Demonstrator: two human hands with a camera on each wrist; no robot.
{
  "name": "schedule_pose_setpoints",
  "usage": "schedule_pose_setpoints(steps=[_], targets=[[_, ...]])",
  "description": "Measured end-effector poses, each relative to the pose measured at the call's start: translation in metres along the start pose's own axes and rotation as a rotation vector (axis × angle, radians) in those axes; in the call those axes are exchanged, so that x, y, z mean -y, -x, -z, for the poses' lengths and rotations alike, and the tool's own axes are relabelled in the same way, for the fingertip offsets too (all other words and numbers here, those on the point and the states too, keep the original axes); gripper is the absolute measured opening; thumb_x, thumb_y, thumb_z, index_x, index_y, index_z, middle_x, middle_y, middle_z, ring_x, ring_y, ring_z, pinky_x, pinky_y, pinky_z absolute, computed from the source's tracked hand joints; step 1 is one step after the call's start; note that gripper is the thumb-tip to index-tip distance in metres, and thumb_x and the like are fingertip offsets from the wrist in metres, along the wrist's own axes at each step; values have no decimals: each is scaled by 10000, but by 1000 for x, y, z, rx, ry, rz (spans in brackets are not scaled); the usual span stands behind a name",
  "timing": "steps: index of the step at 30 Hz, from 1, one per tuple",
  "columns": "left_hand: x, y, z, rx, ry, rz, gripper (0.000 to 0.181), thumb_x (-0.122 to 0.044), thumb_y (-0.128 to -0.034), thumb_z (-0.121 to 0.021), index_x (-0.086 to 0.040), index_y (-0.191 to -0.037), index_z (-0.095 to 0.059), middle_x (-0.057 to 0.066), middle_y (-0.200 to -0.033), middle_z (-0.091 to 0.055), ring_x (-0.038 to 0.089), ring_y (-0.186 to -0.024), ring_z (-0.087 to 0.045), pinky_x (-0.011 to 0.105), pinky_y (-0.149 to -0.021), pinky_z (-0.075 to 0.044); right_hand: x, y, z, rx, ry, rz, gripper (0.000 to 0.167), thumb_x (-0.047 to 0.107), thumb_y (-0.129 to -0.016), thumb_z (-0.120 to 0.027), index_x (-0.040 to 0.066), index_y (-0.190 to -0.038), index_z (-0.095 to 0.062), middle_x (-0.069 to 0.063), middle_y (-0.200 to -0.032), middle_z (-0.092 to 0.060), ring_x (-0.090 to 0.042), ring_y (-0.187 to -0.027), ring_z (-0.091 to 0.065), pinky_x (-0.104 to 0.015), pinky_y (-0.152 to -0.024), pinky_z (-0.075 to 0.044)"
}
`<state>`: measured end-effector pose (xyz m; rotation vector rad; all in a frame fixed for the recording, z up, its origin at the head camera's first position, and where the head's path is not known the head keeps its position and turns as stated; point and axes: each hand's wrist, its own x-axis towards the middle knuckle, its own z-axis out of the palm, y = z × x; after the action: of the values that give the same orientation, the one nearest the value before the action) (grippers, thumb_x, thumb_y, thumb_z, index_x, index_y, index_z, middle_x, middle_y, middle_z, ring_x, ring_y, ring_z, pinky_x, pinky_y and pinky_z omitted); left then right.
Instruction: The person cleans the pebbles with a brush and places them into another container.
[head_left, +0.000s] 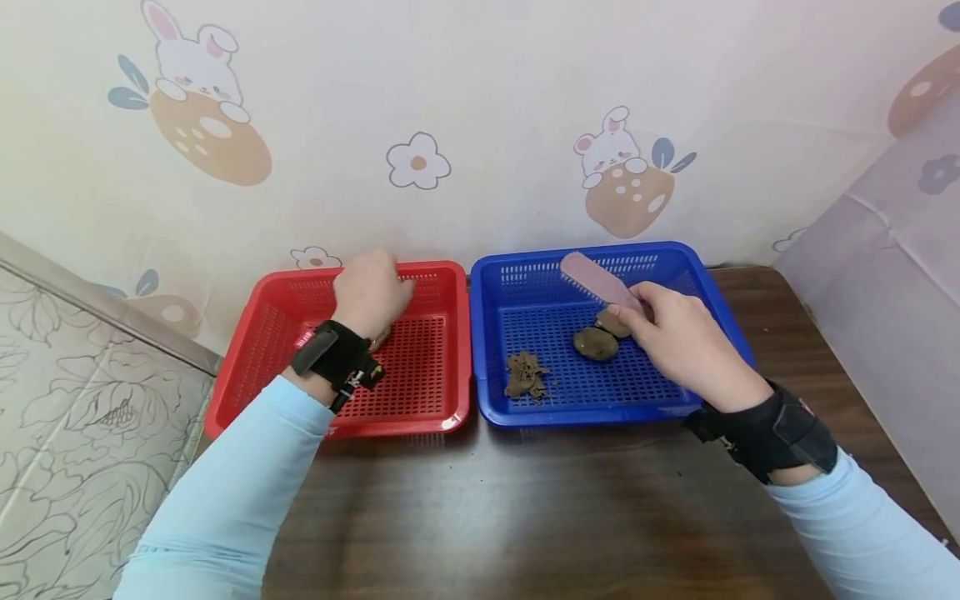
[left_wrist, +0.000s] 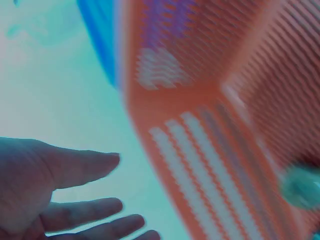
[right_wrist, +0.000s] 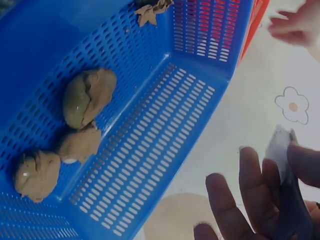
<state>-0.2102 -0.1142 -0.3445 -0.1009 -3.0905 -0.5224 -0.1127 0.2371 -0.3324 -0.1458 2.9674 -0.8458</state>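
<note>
My left hand (head_left: 370,293) is over the back of the red basket (head_left: 457,375); its fingers (left_wrist: 90,212) look extended and hold nothing in the left wrist view. A smooth greenish rounded thing (left_wrist: 302,186) lies in that basket, mostly hidden by my wrist in the head view. My right hand (head_left: 686,342) holds a flat pink scraper (head_left: 596,279) by one end, above the right side of the blue basket (head_left: 487,367). Beneath it, several egg-shaped lumps (head_left: 596,342) lie in the blue basket. The right wrist view shows brown coating covering part of one lump (right_wrist: 90,97).
Crumbled brown pieces (head_left: 527,375) lie at the left of the blue basket. Both baskets stand side by side on a dark wooden table (head_left: 480,517), against a patterned wall covering (head_left: 495,108). A patterned pale surface (head_left: 97,417) borders the table on the left.
</note>
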Motion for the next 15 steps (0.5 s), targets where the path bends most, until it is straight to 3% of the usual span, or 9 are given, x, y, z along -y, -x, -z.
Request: schedule_pose_setpoints(steps=[3, 7, 11, 15], targets=[[-33, 3, 2, -44, 27, -117, 184, -277, -879, -583, -109, -922, -646, 28, -703, -589, 181, -558, -534, 292, -436, -423, -3, -1, 4, -4, 9, -5, 489, 499, -958, -384, 67, -1163, -489, -106, -752, -511, -197, -548, -474, -284, -404, -353], [-75, 5, -1, -51, 75, -263, 337, -308, -887, -600, -116, -1162, -626, 13, -867, -660, 136, -535, -537, 271, -411, -419, -7, -2, 9, -21, 29, -16, 519, 494, -969, -348, 32, -1183, -447, -120, -781, -494, -203, -557, -469, -294, -409, -350], [-111, 5, -10, -12, 104, -366, 349, -331, -884, -615, -142, -1178, -619, 9, -1072, -677, 95, -690, -588, 248, -517, -482, -12, -2, 13, -21, 43, -27, 514, 481, -975, -346, 19, -1180, -439, -122, -773, -470, -207, -548, -444, -296, -409, -327], [-135, 4, -28, 52, 69, -462, 354, -339, -890, -606, -150, -1189, -612, -9, -1124, -668, 78, -891, -613, 243, -723, -540, -16, -2, 15, -16, 39, -35, 504, 475, -979, -338, 18, -1167, -441, -124, -792, -474, -207, -542, -432, -297, -407, -322]])
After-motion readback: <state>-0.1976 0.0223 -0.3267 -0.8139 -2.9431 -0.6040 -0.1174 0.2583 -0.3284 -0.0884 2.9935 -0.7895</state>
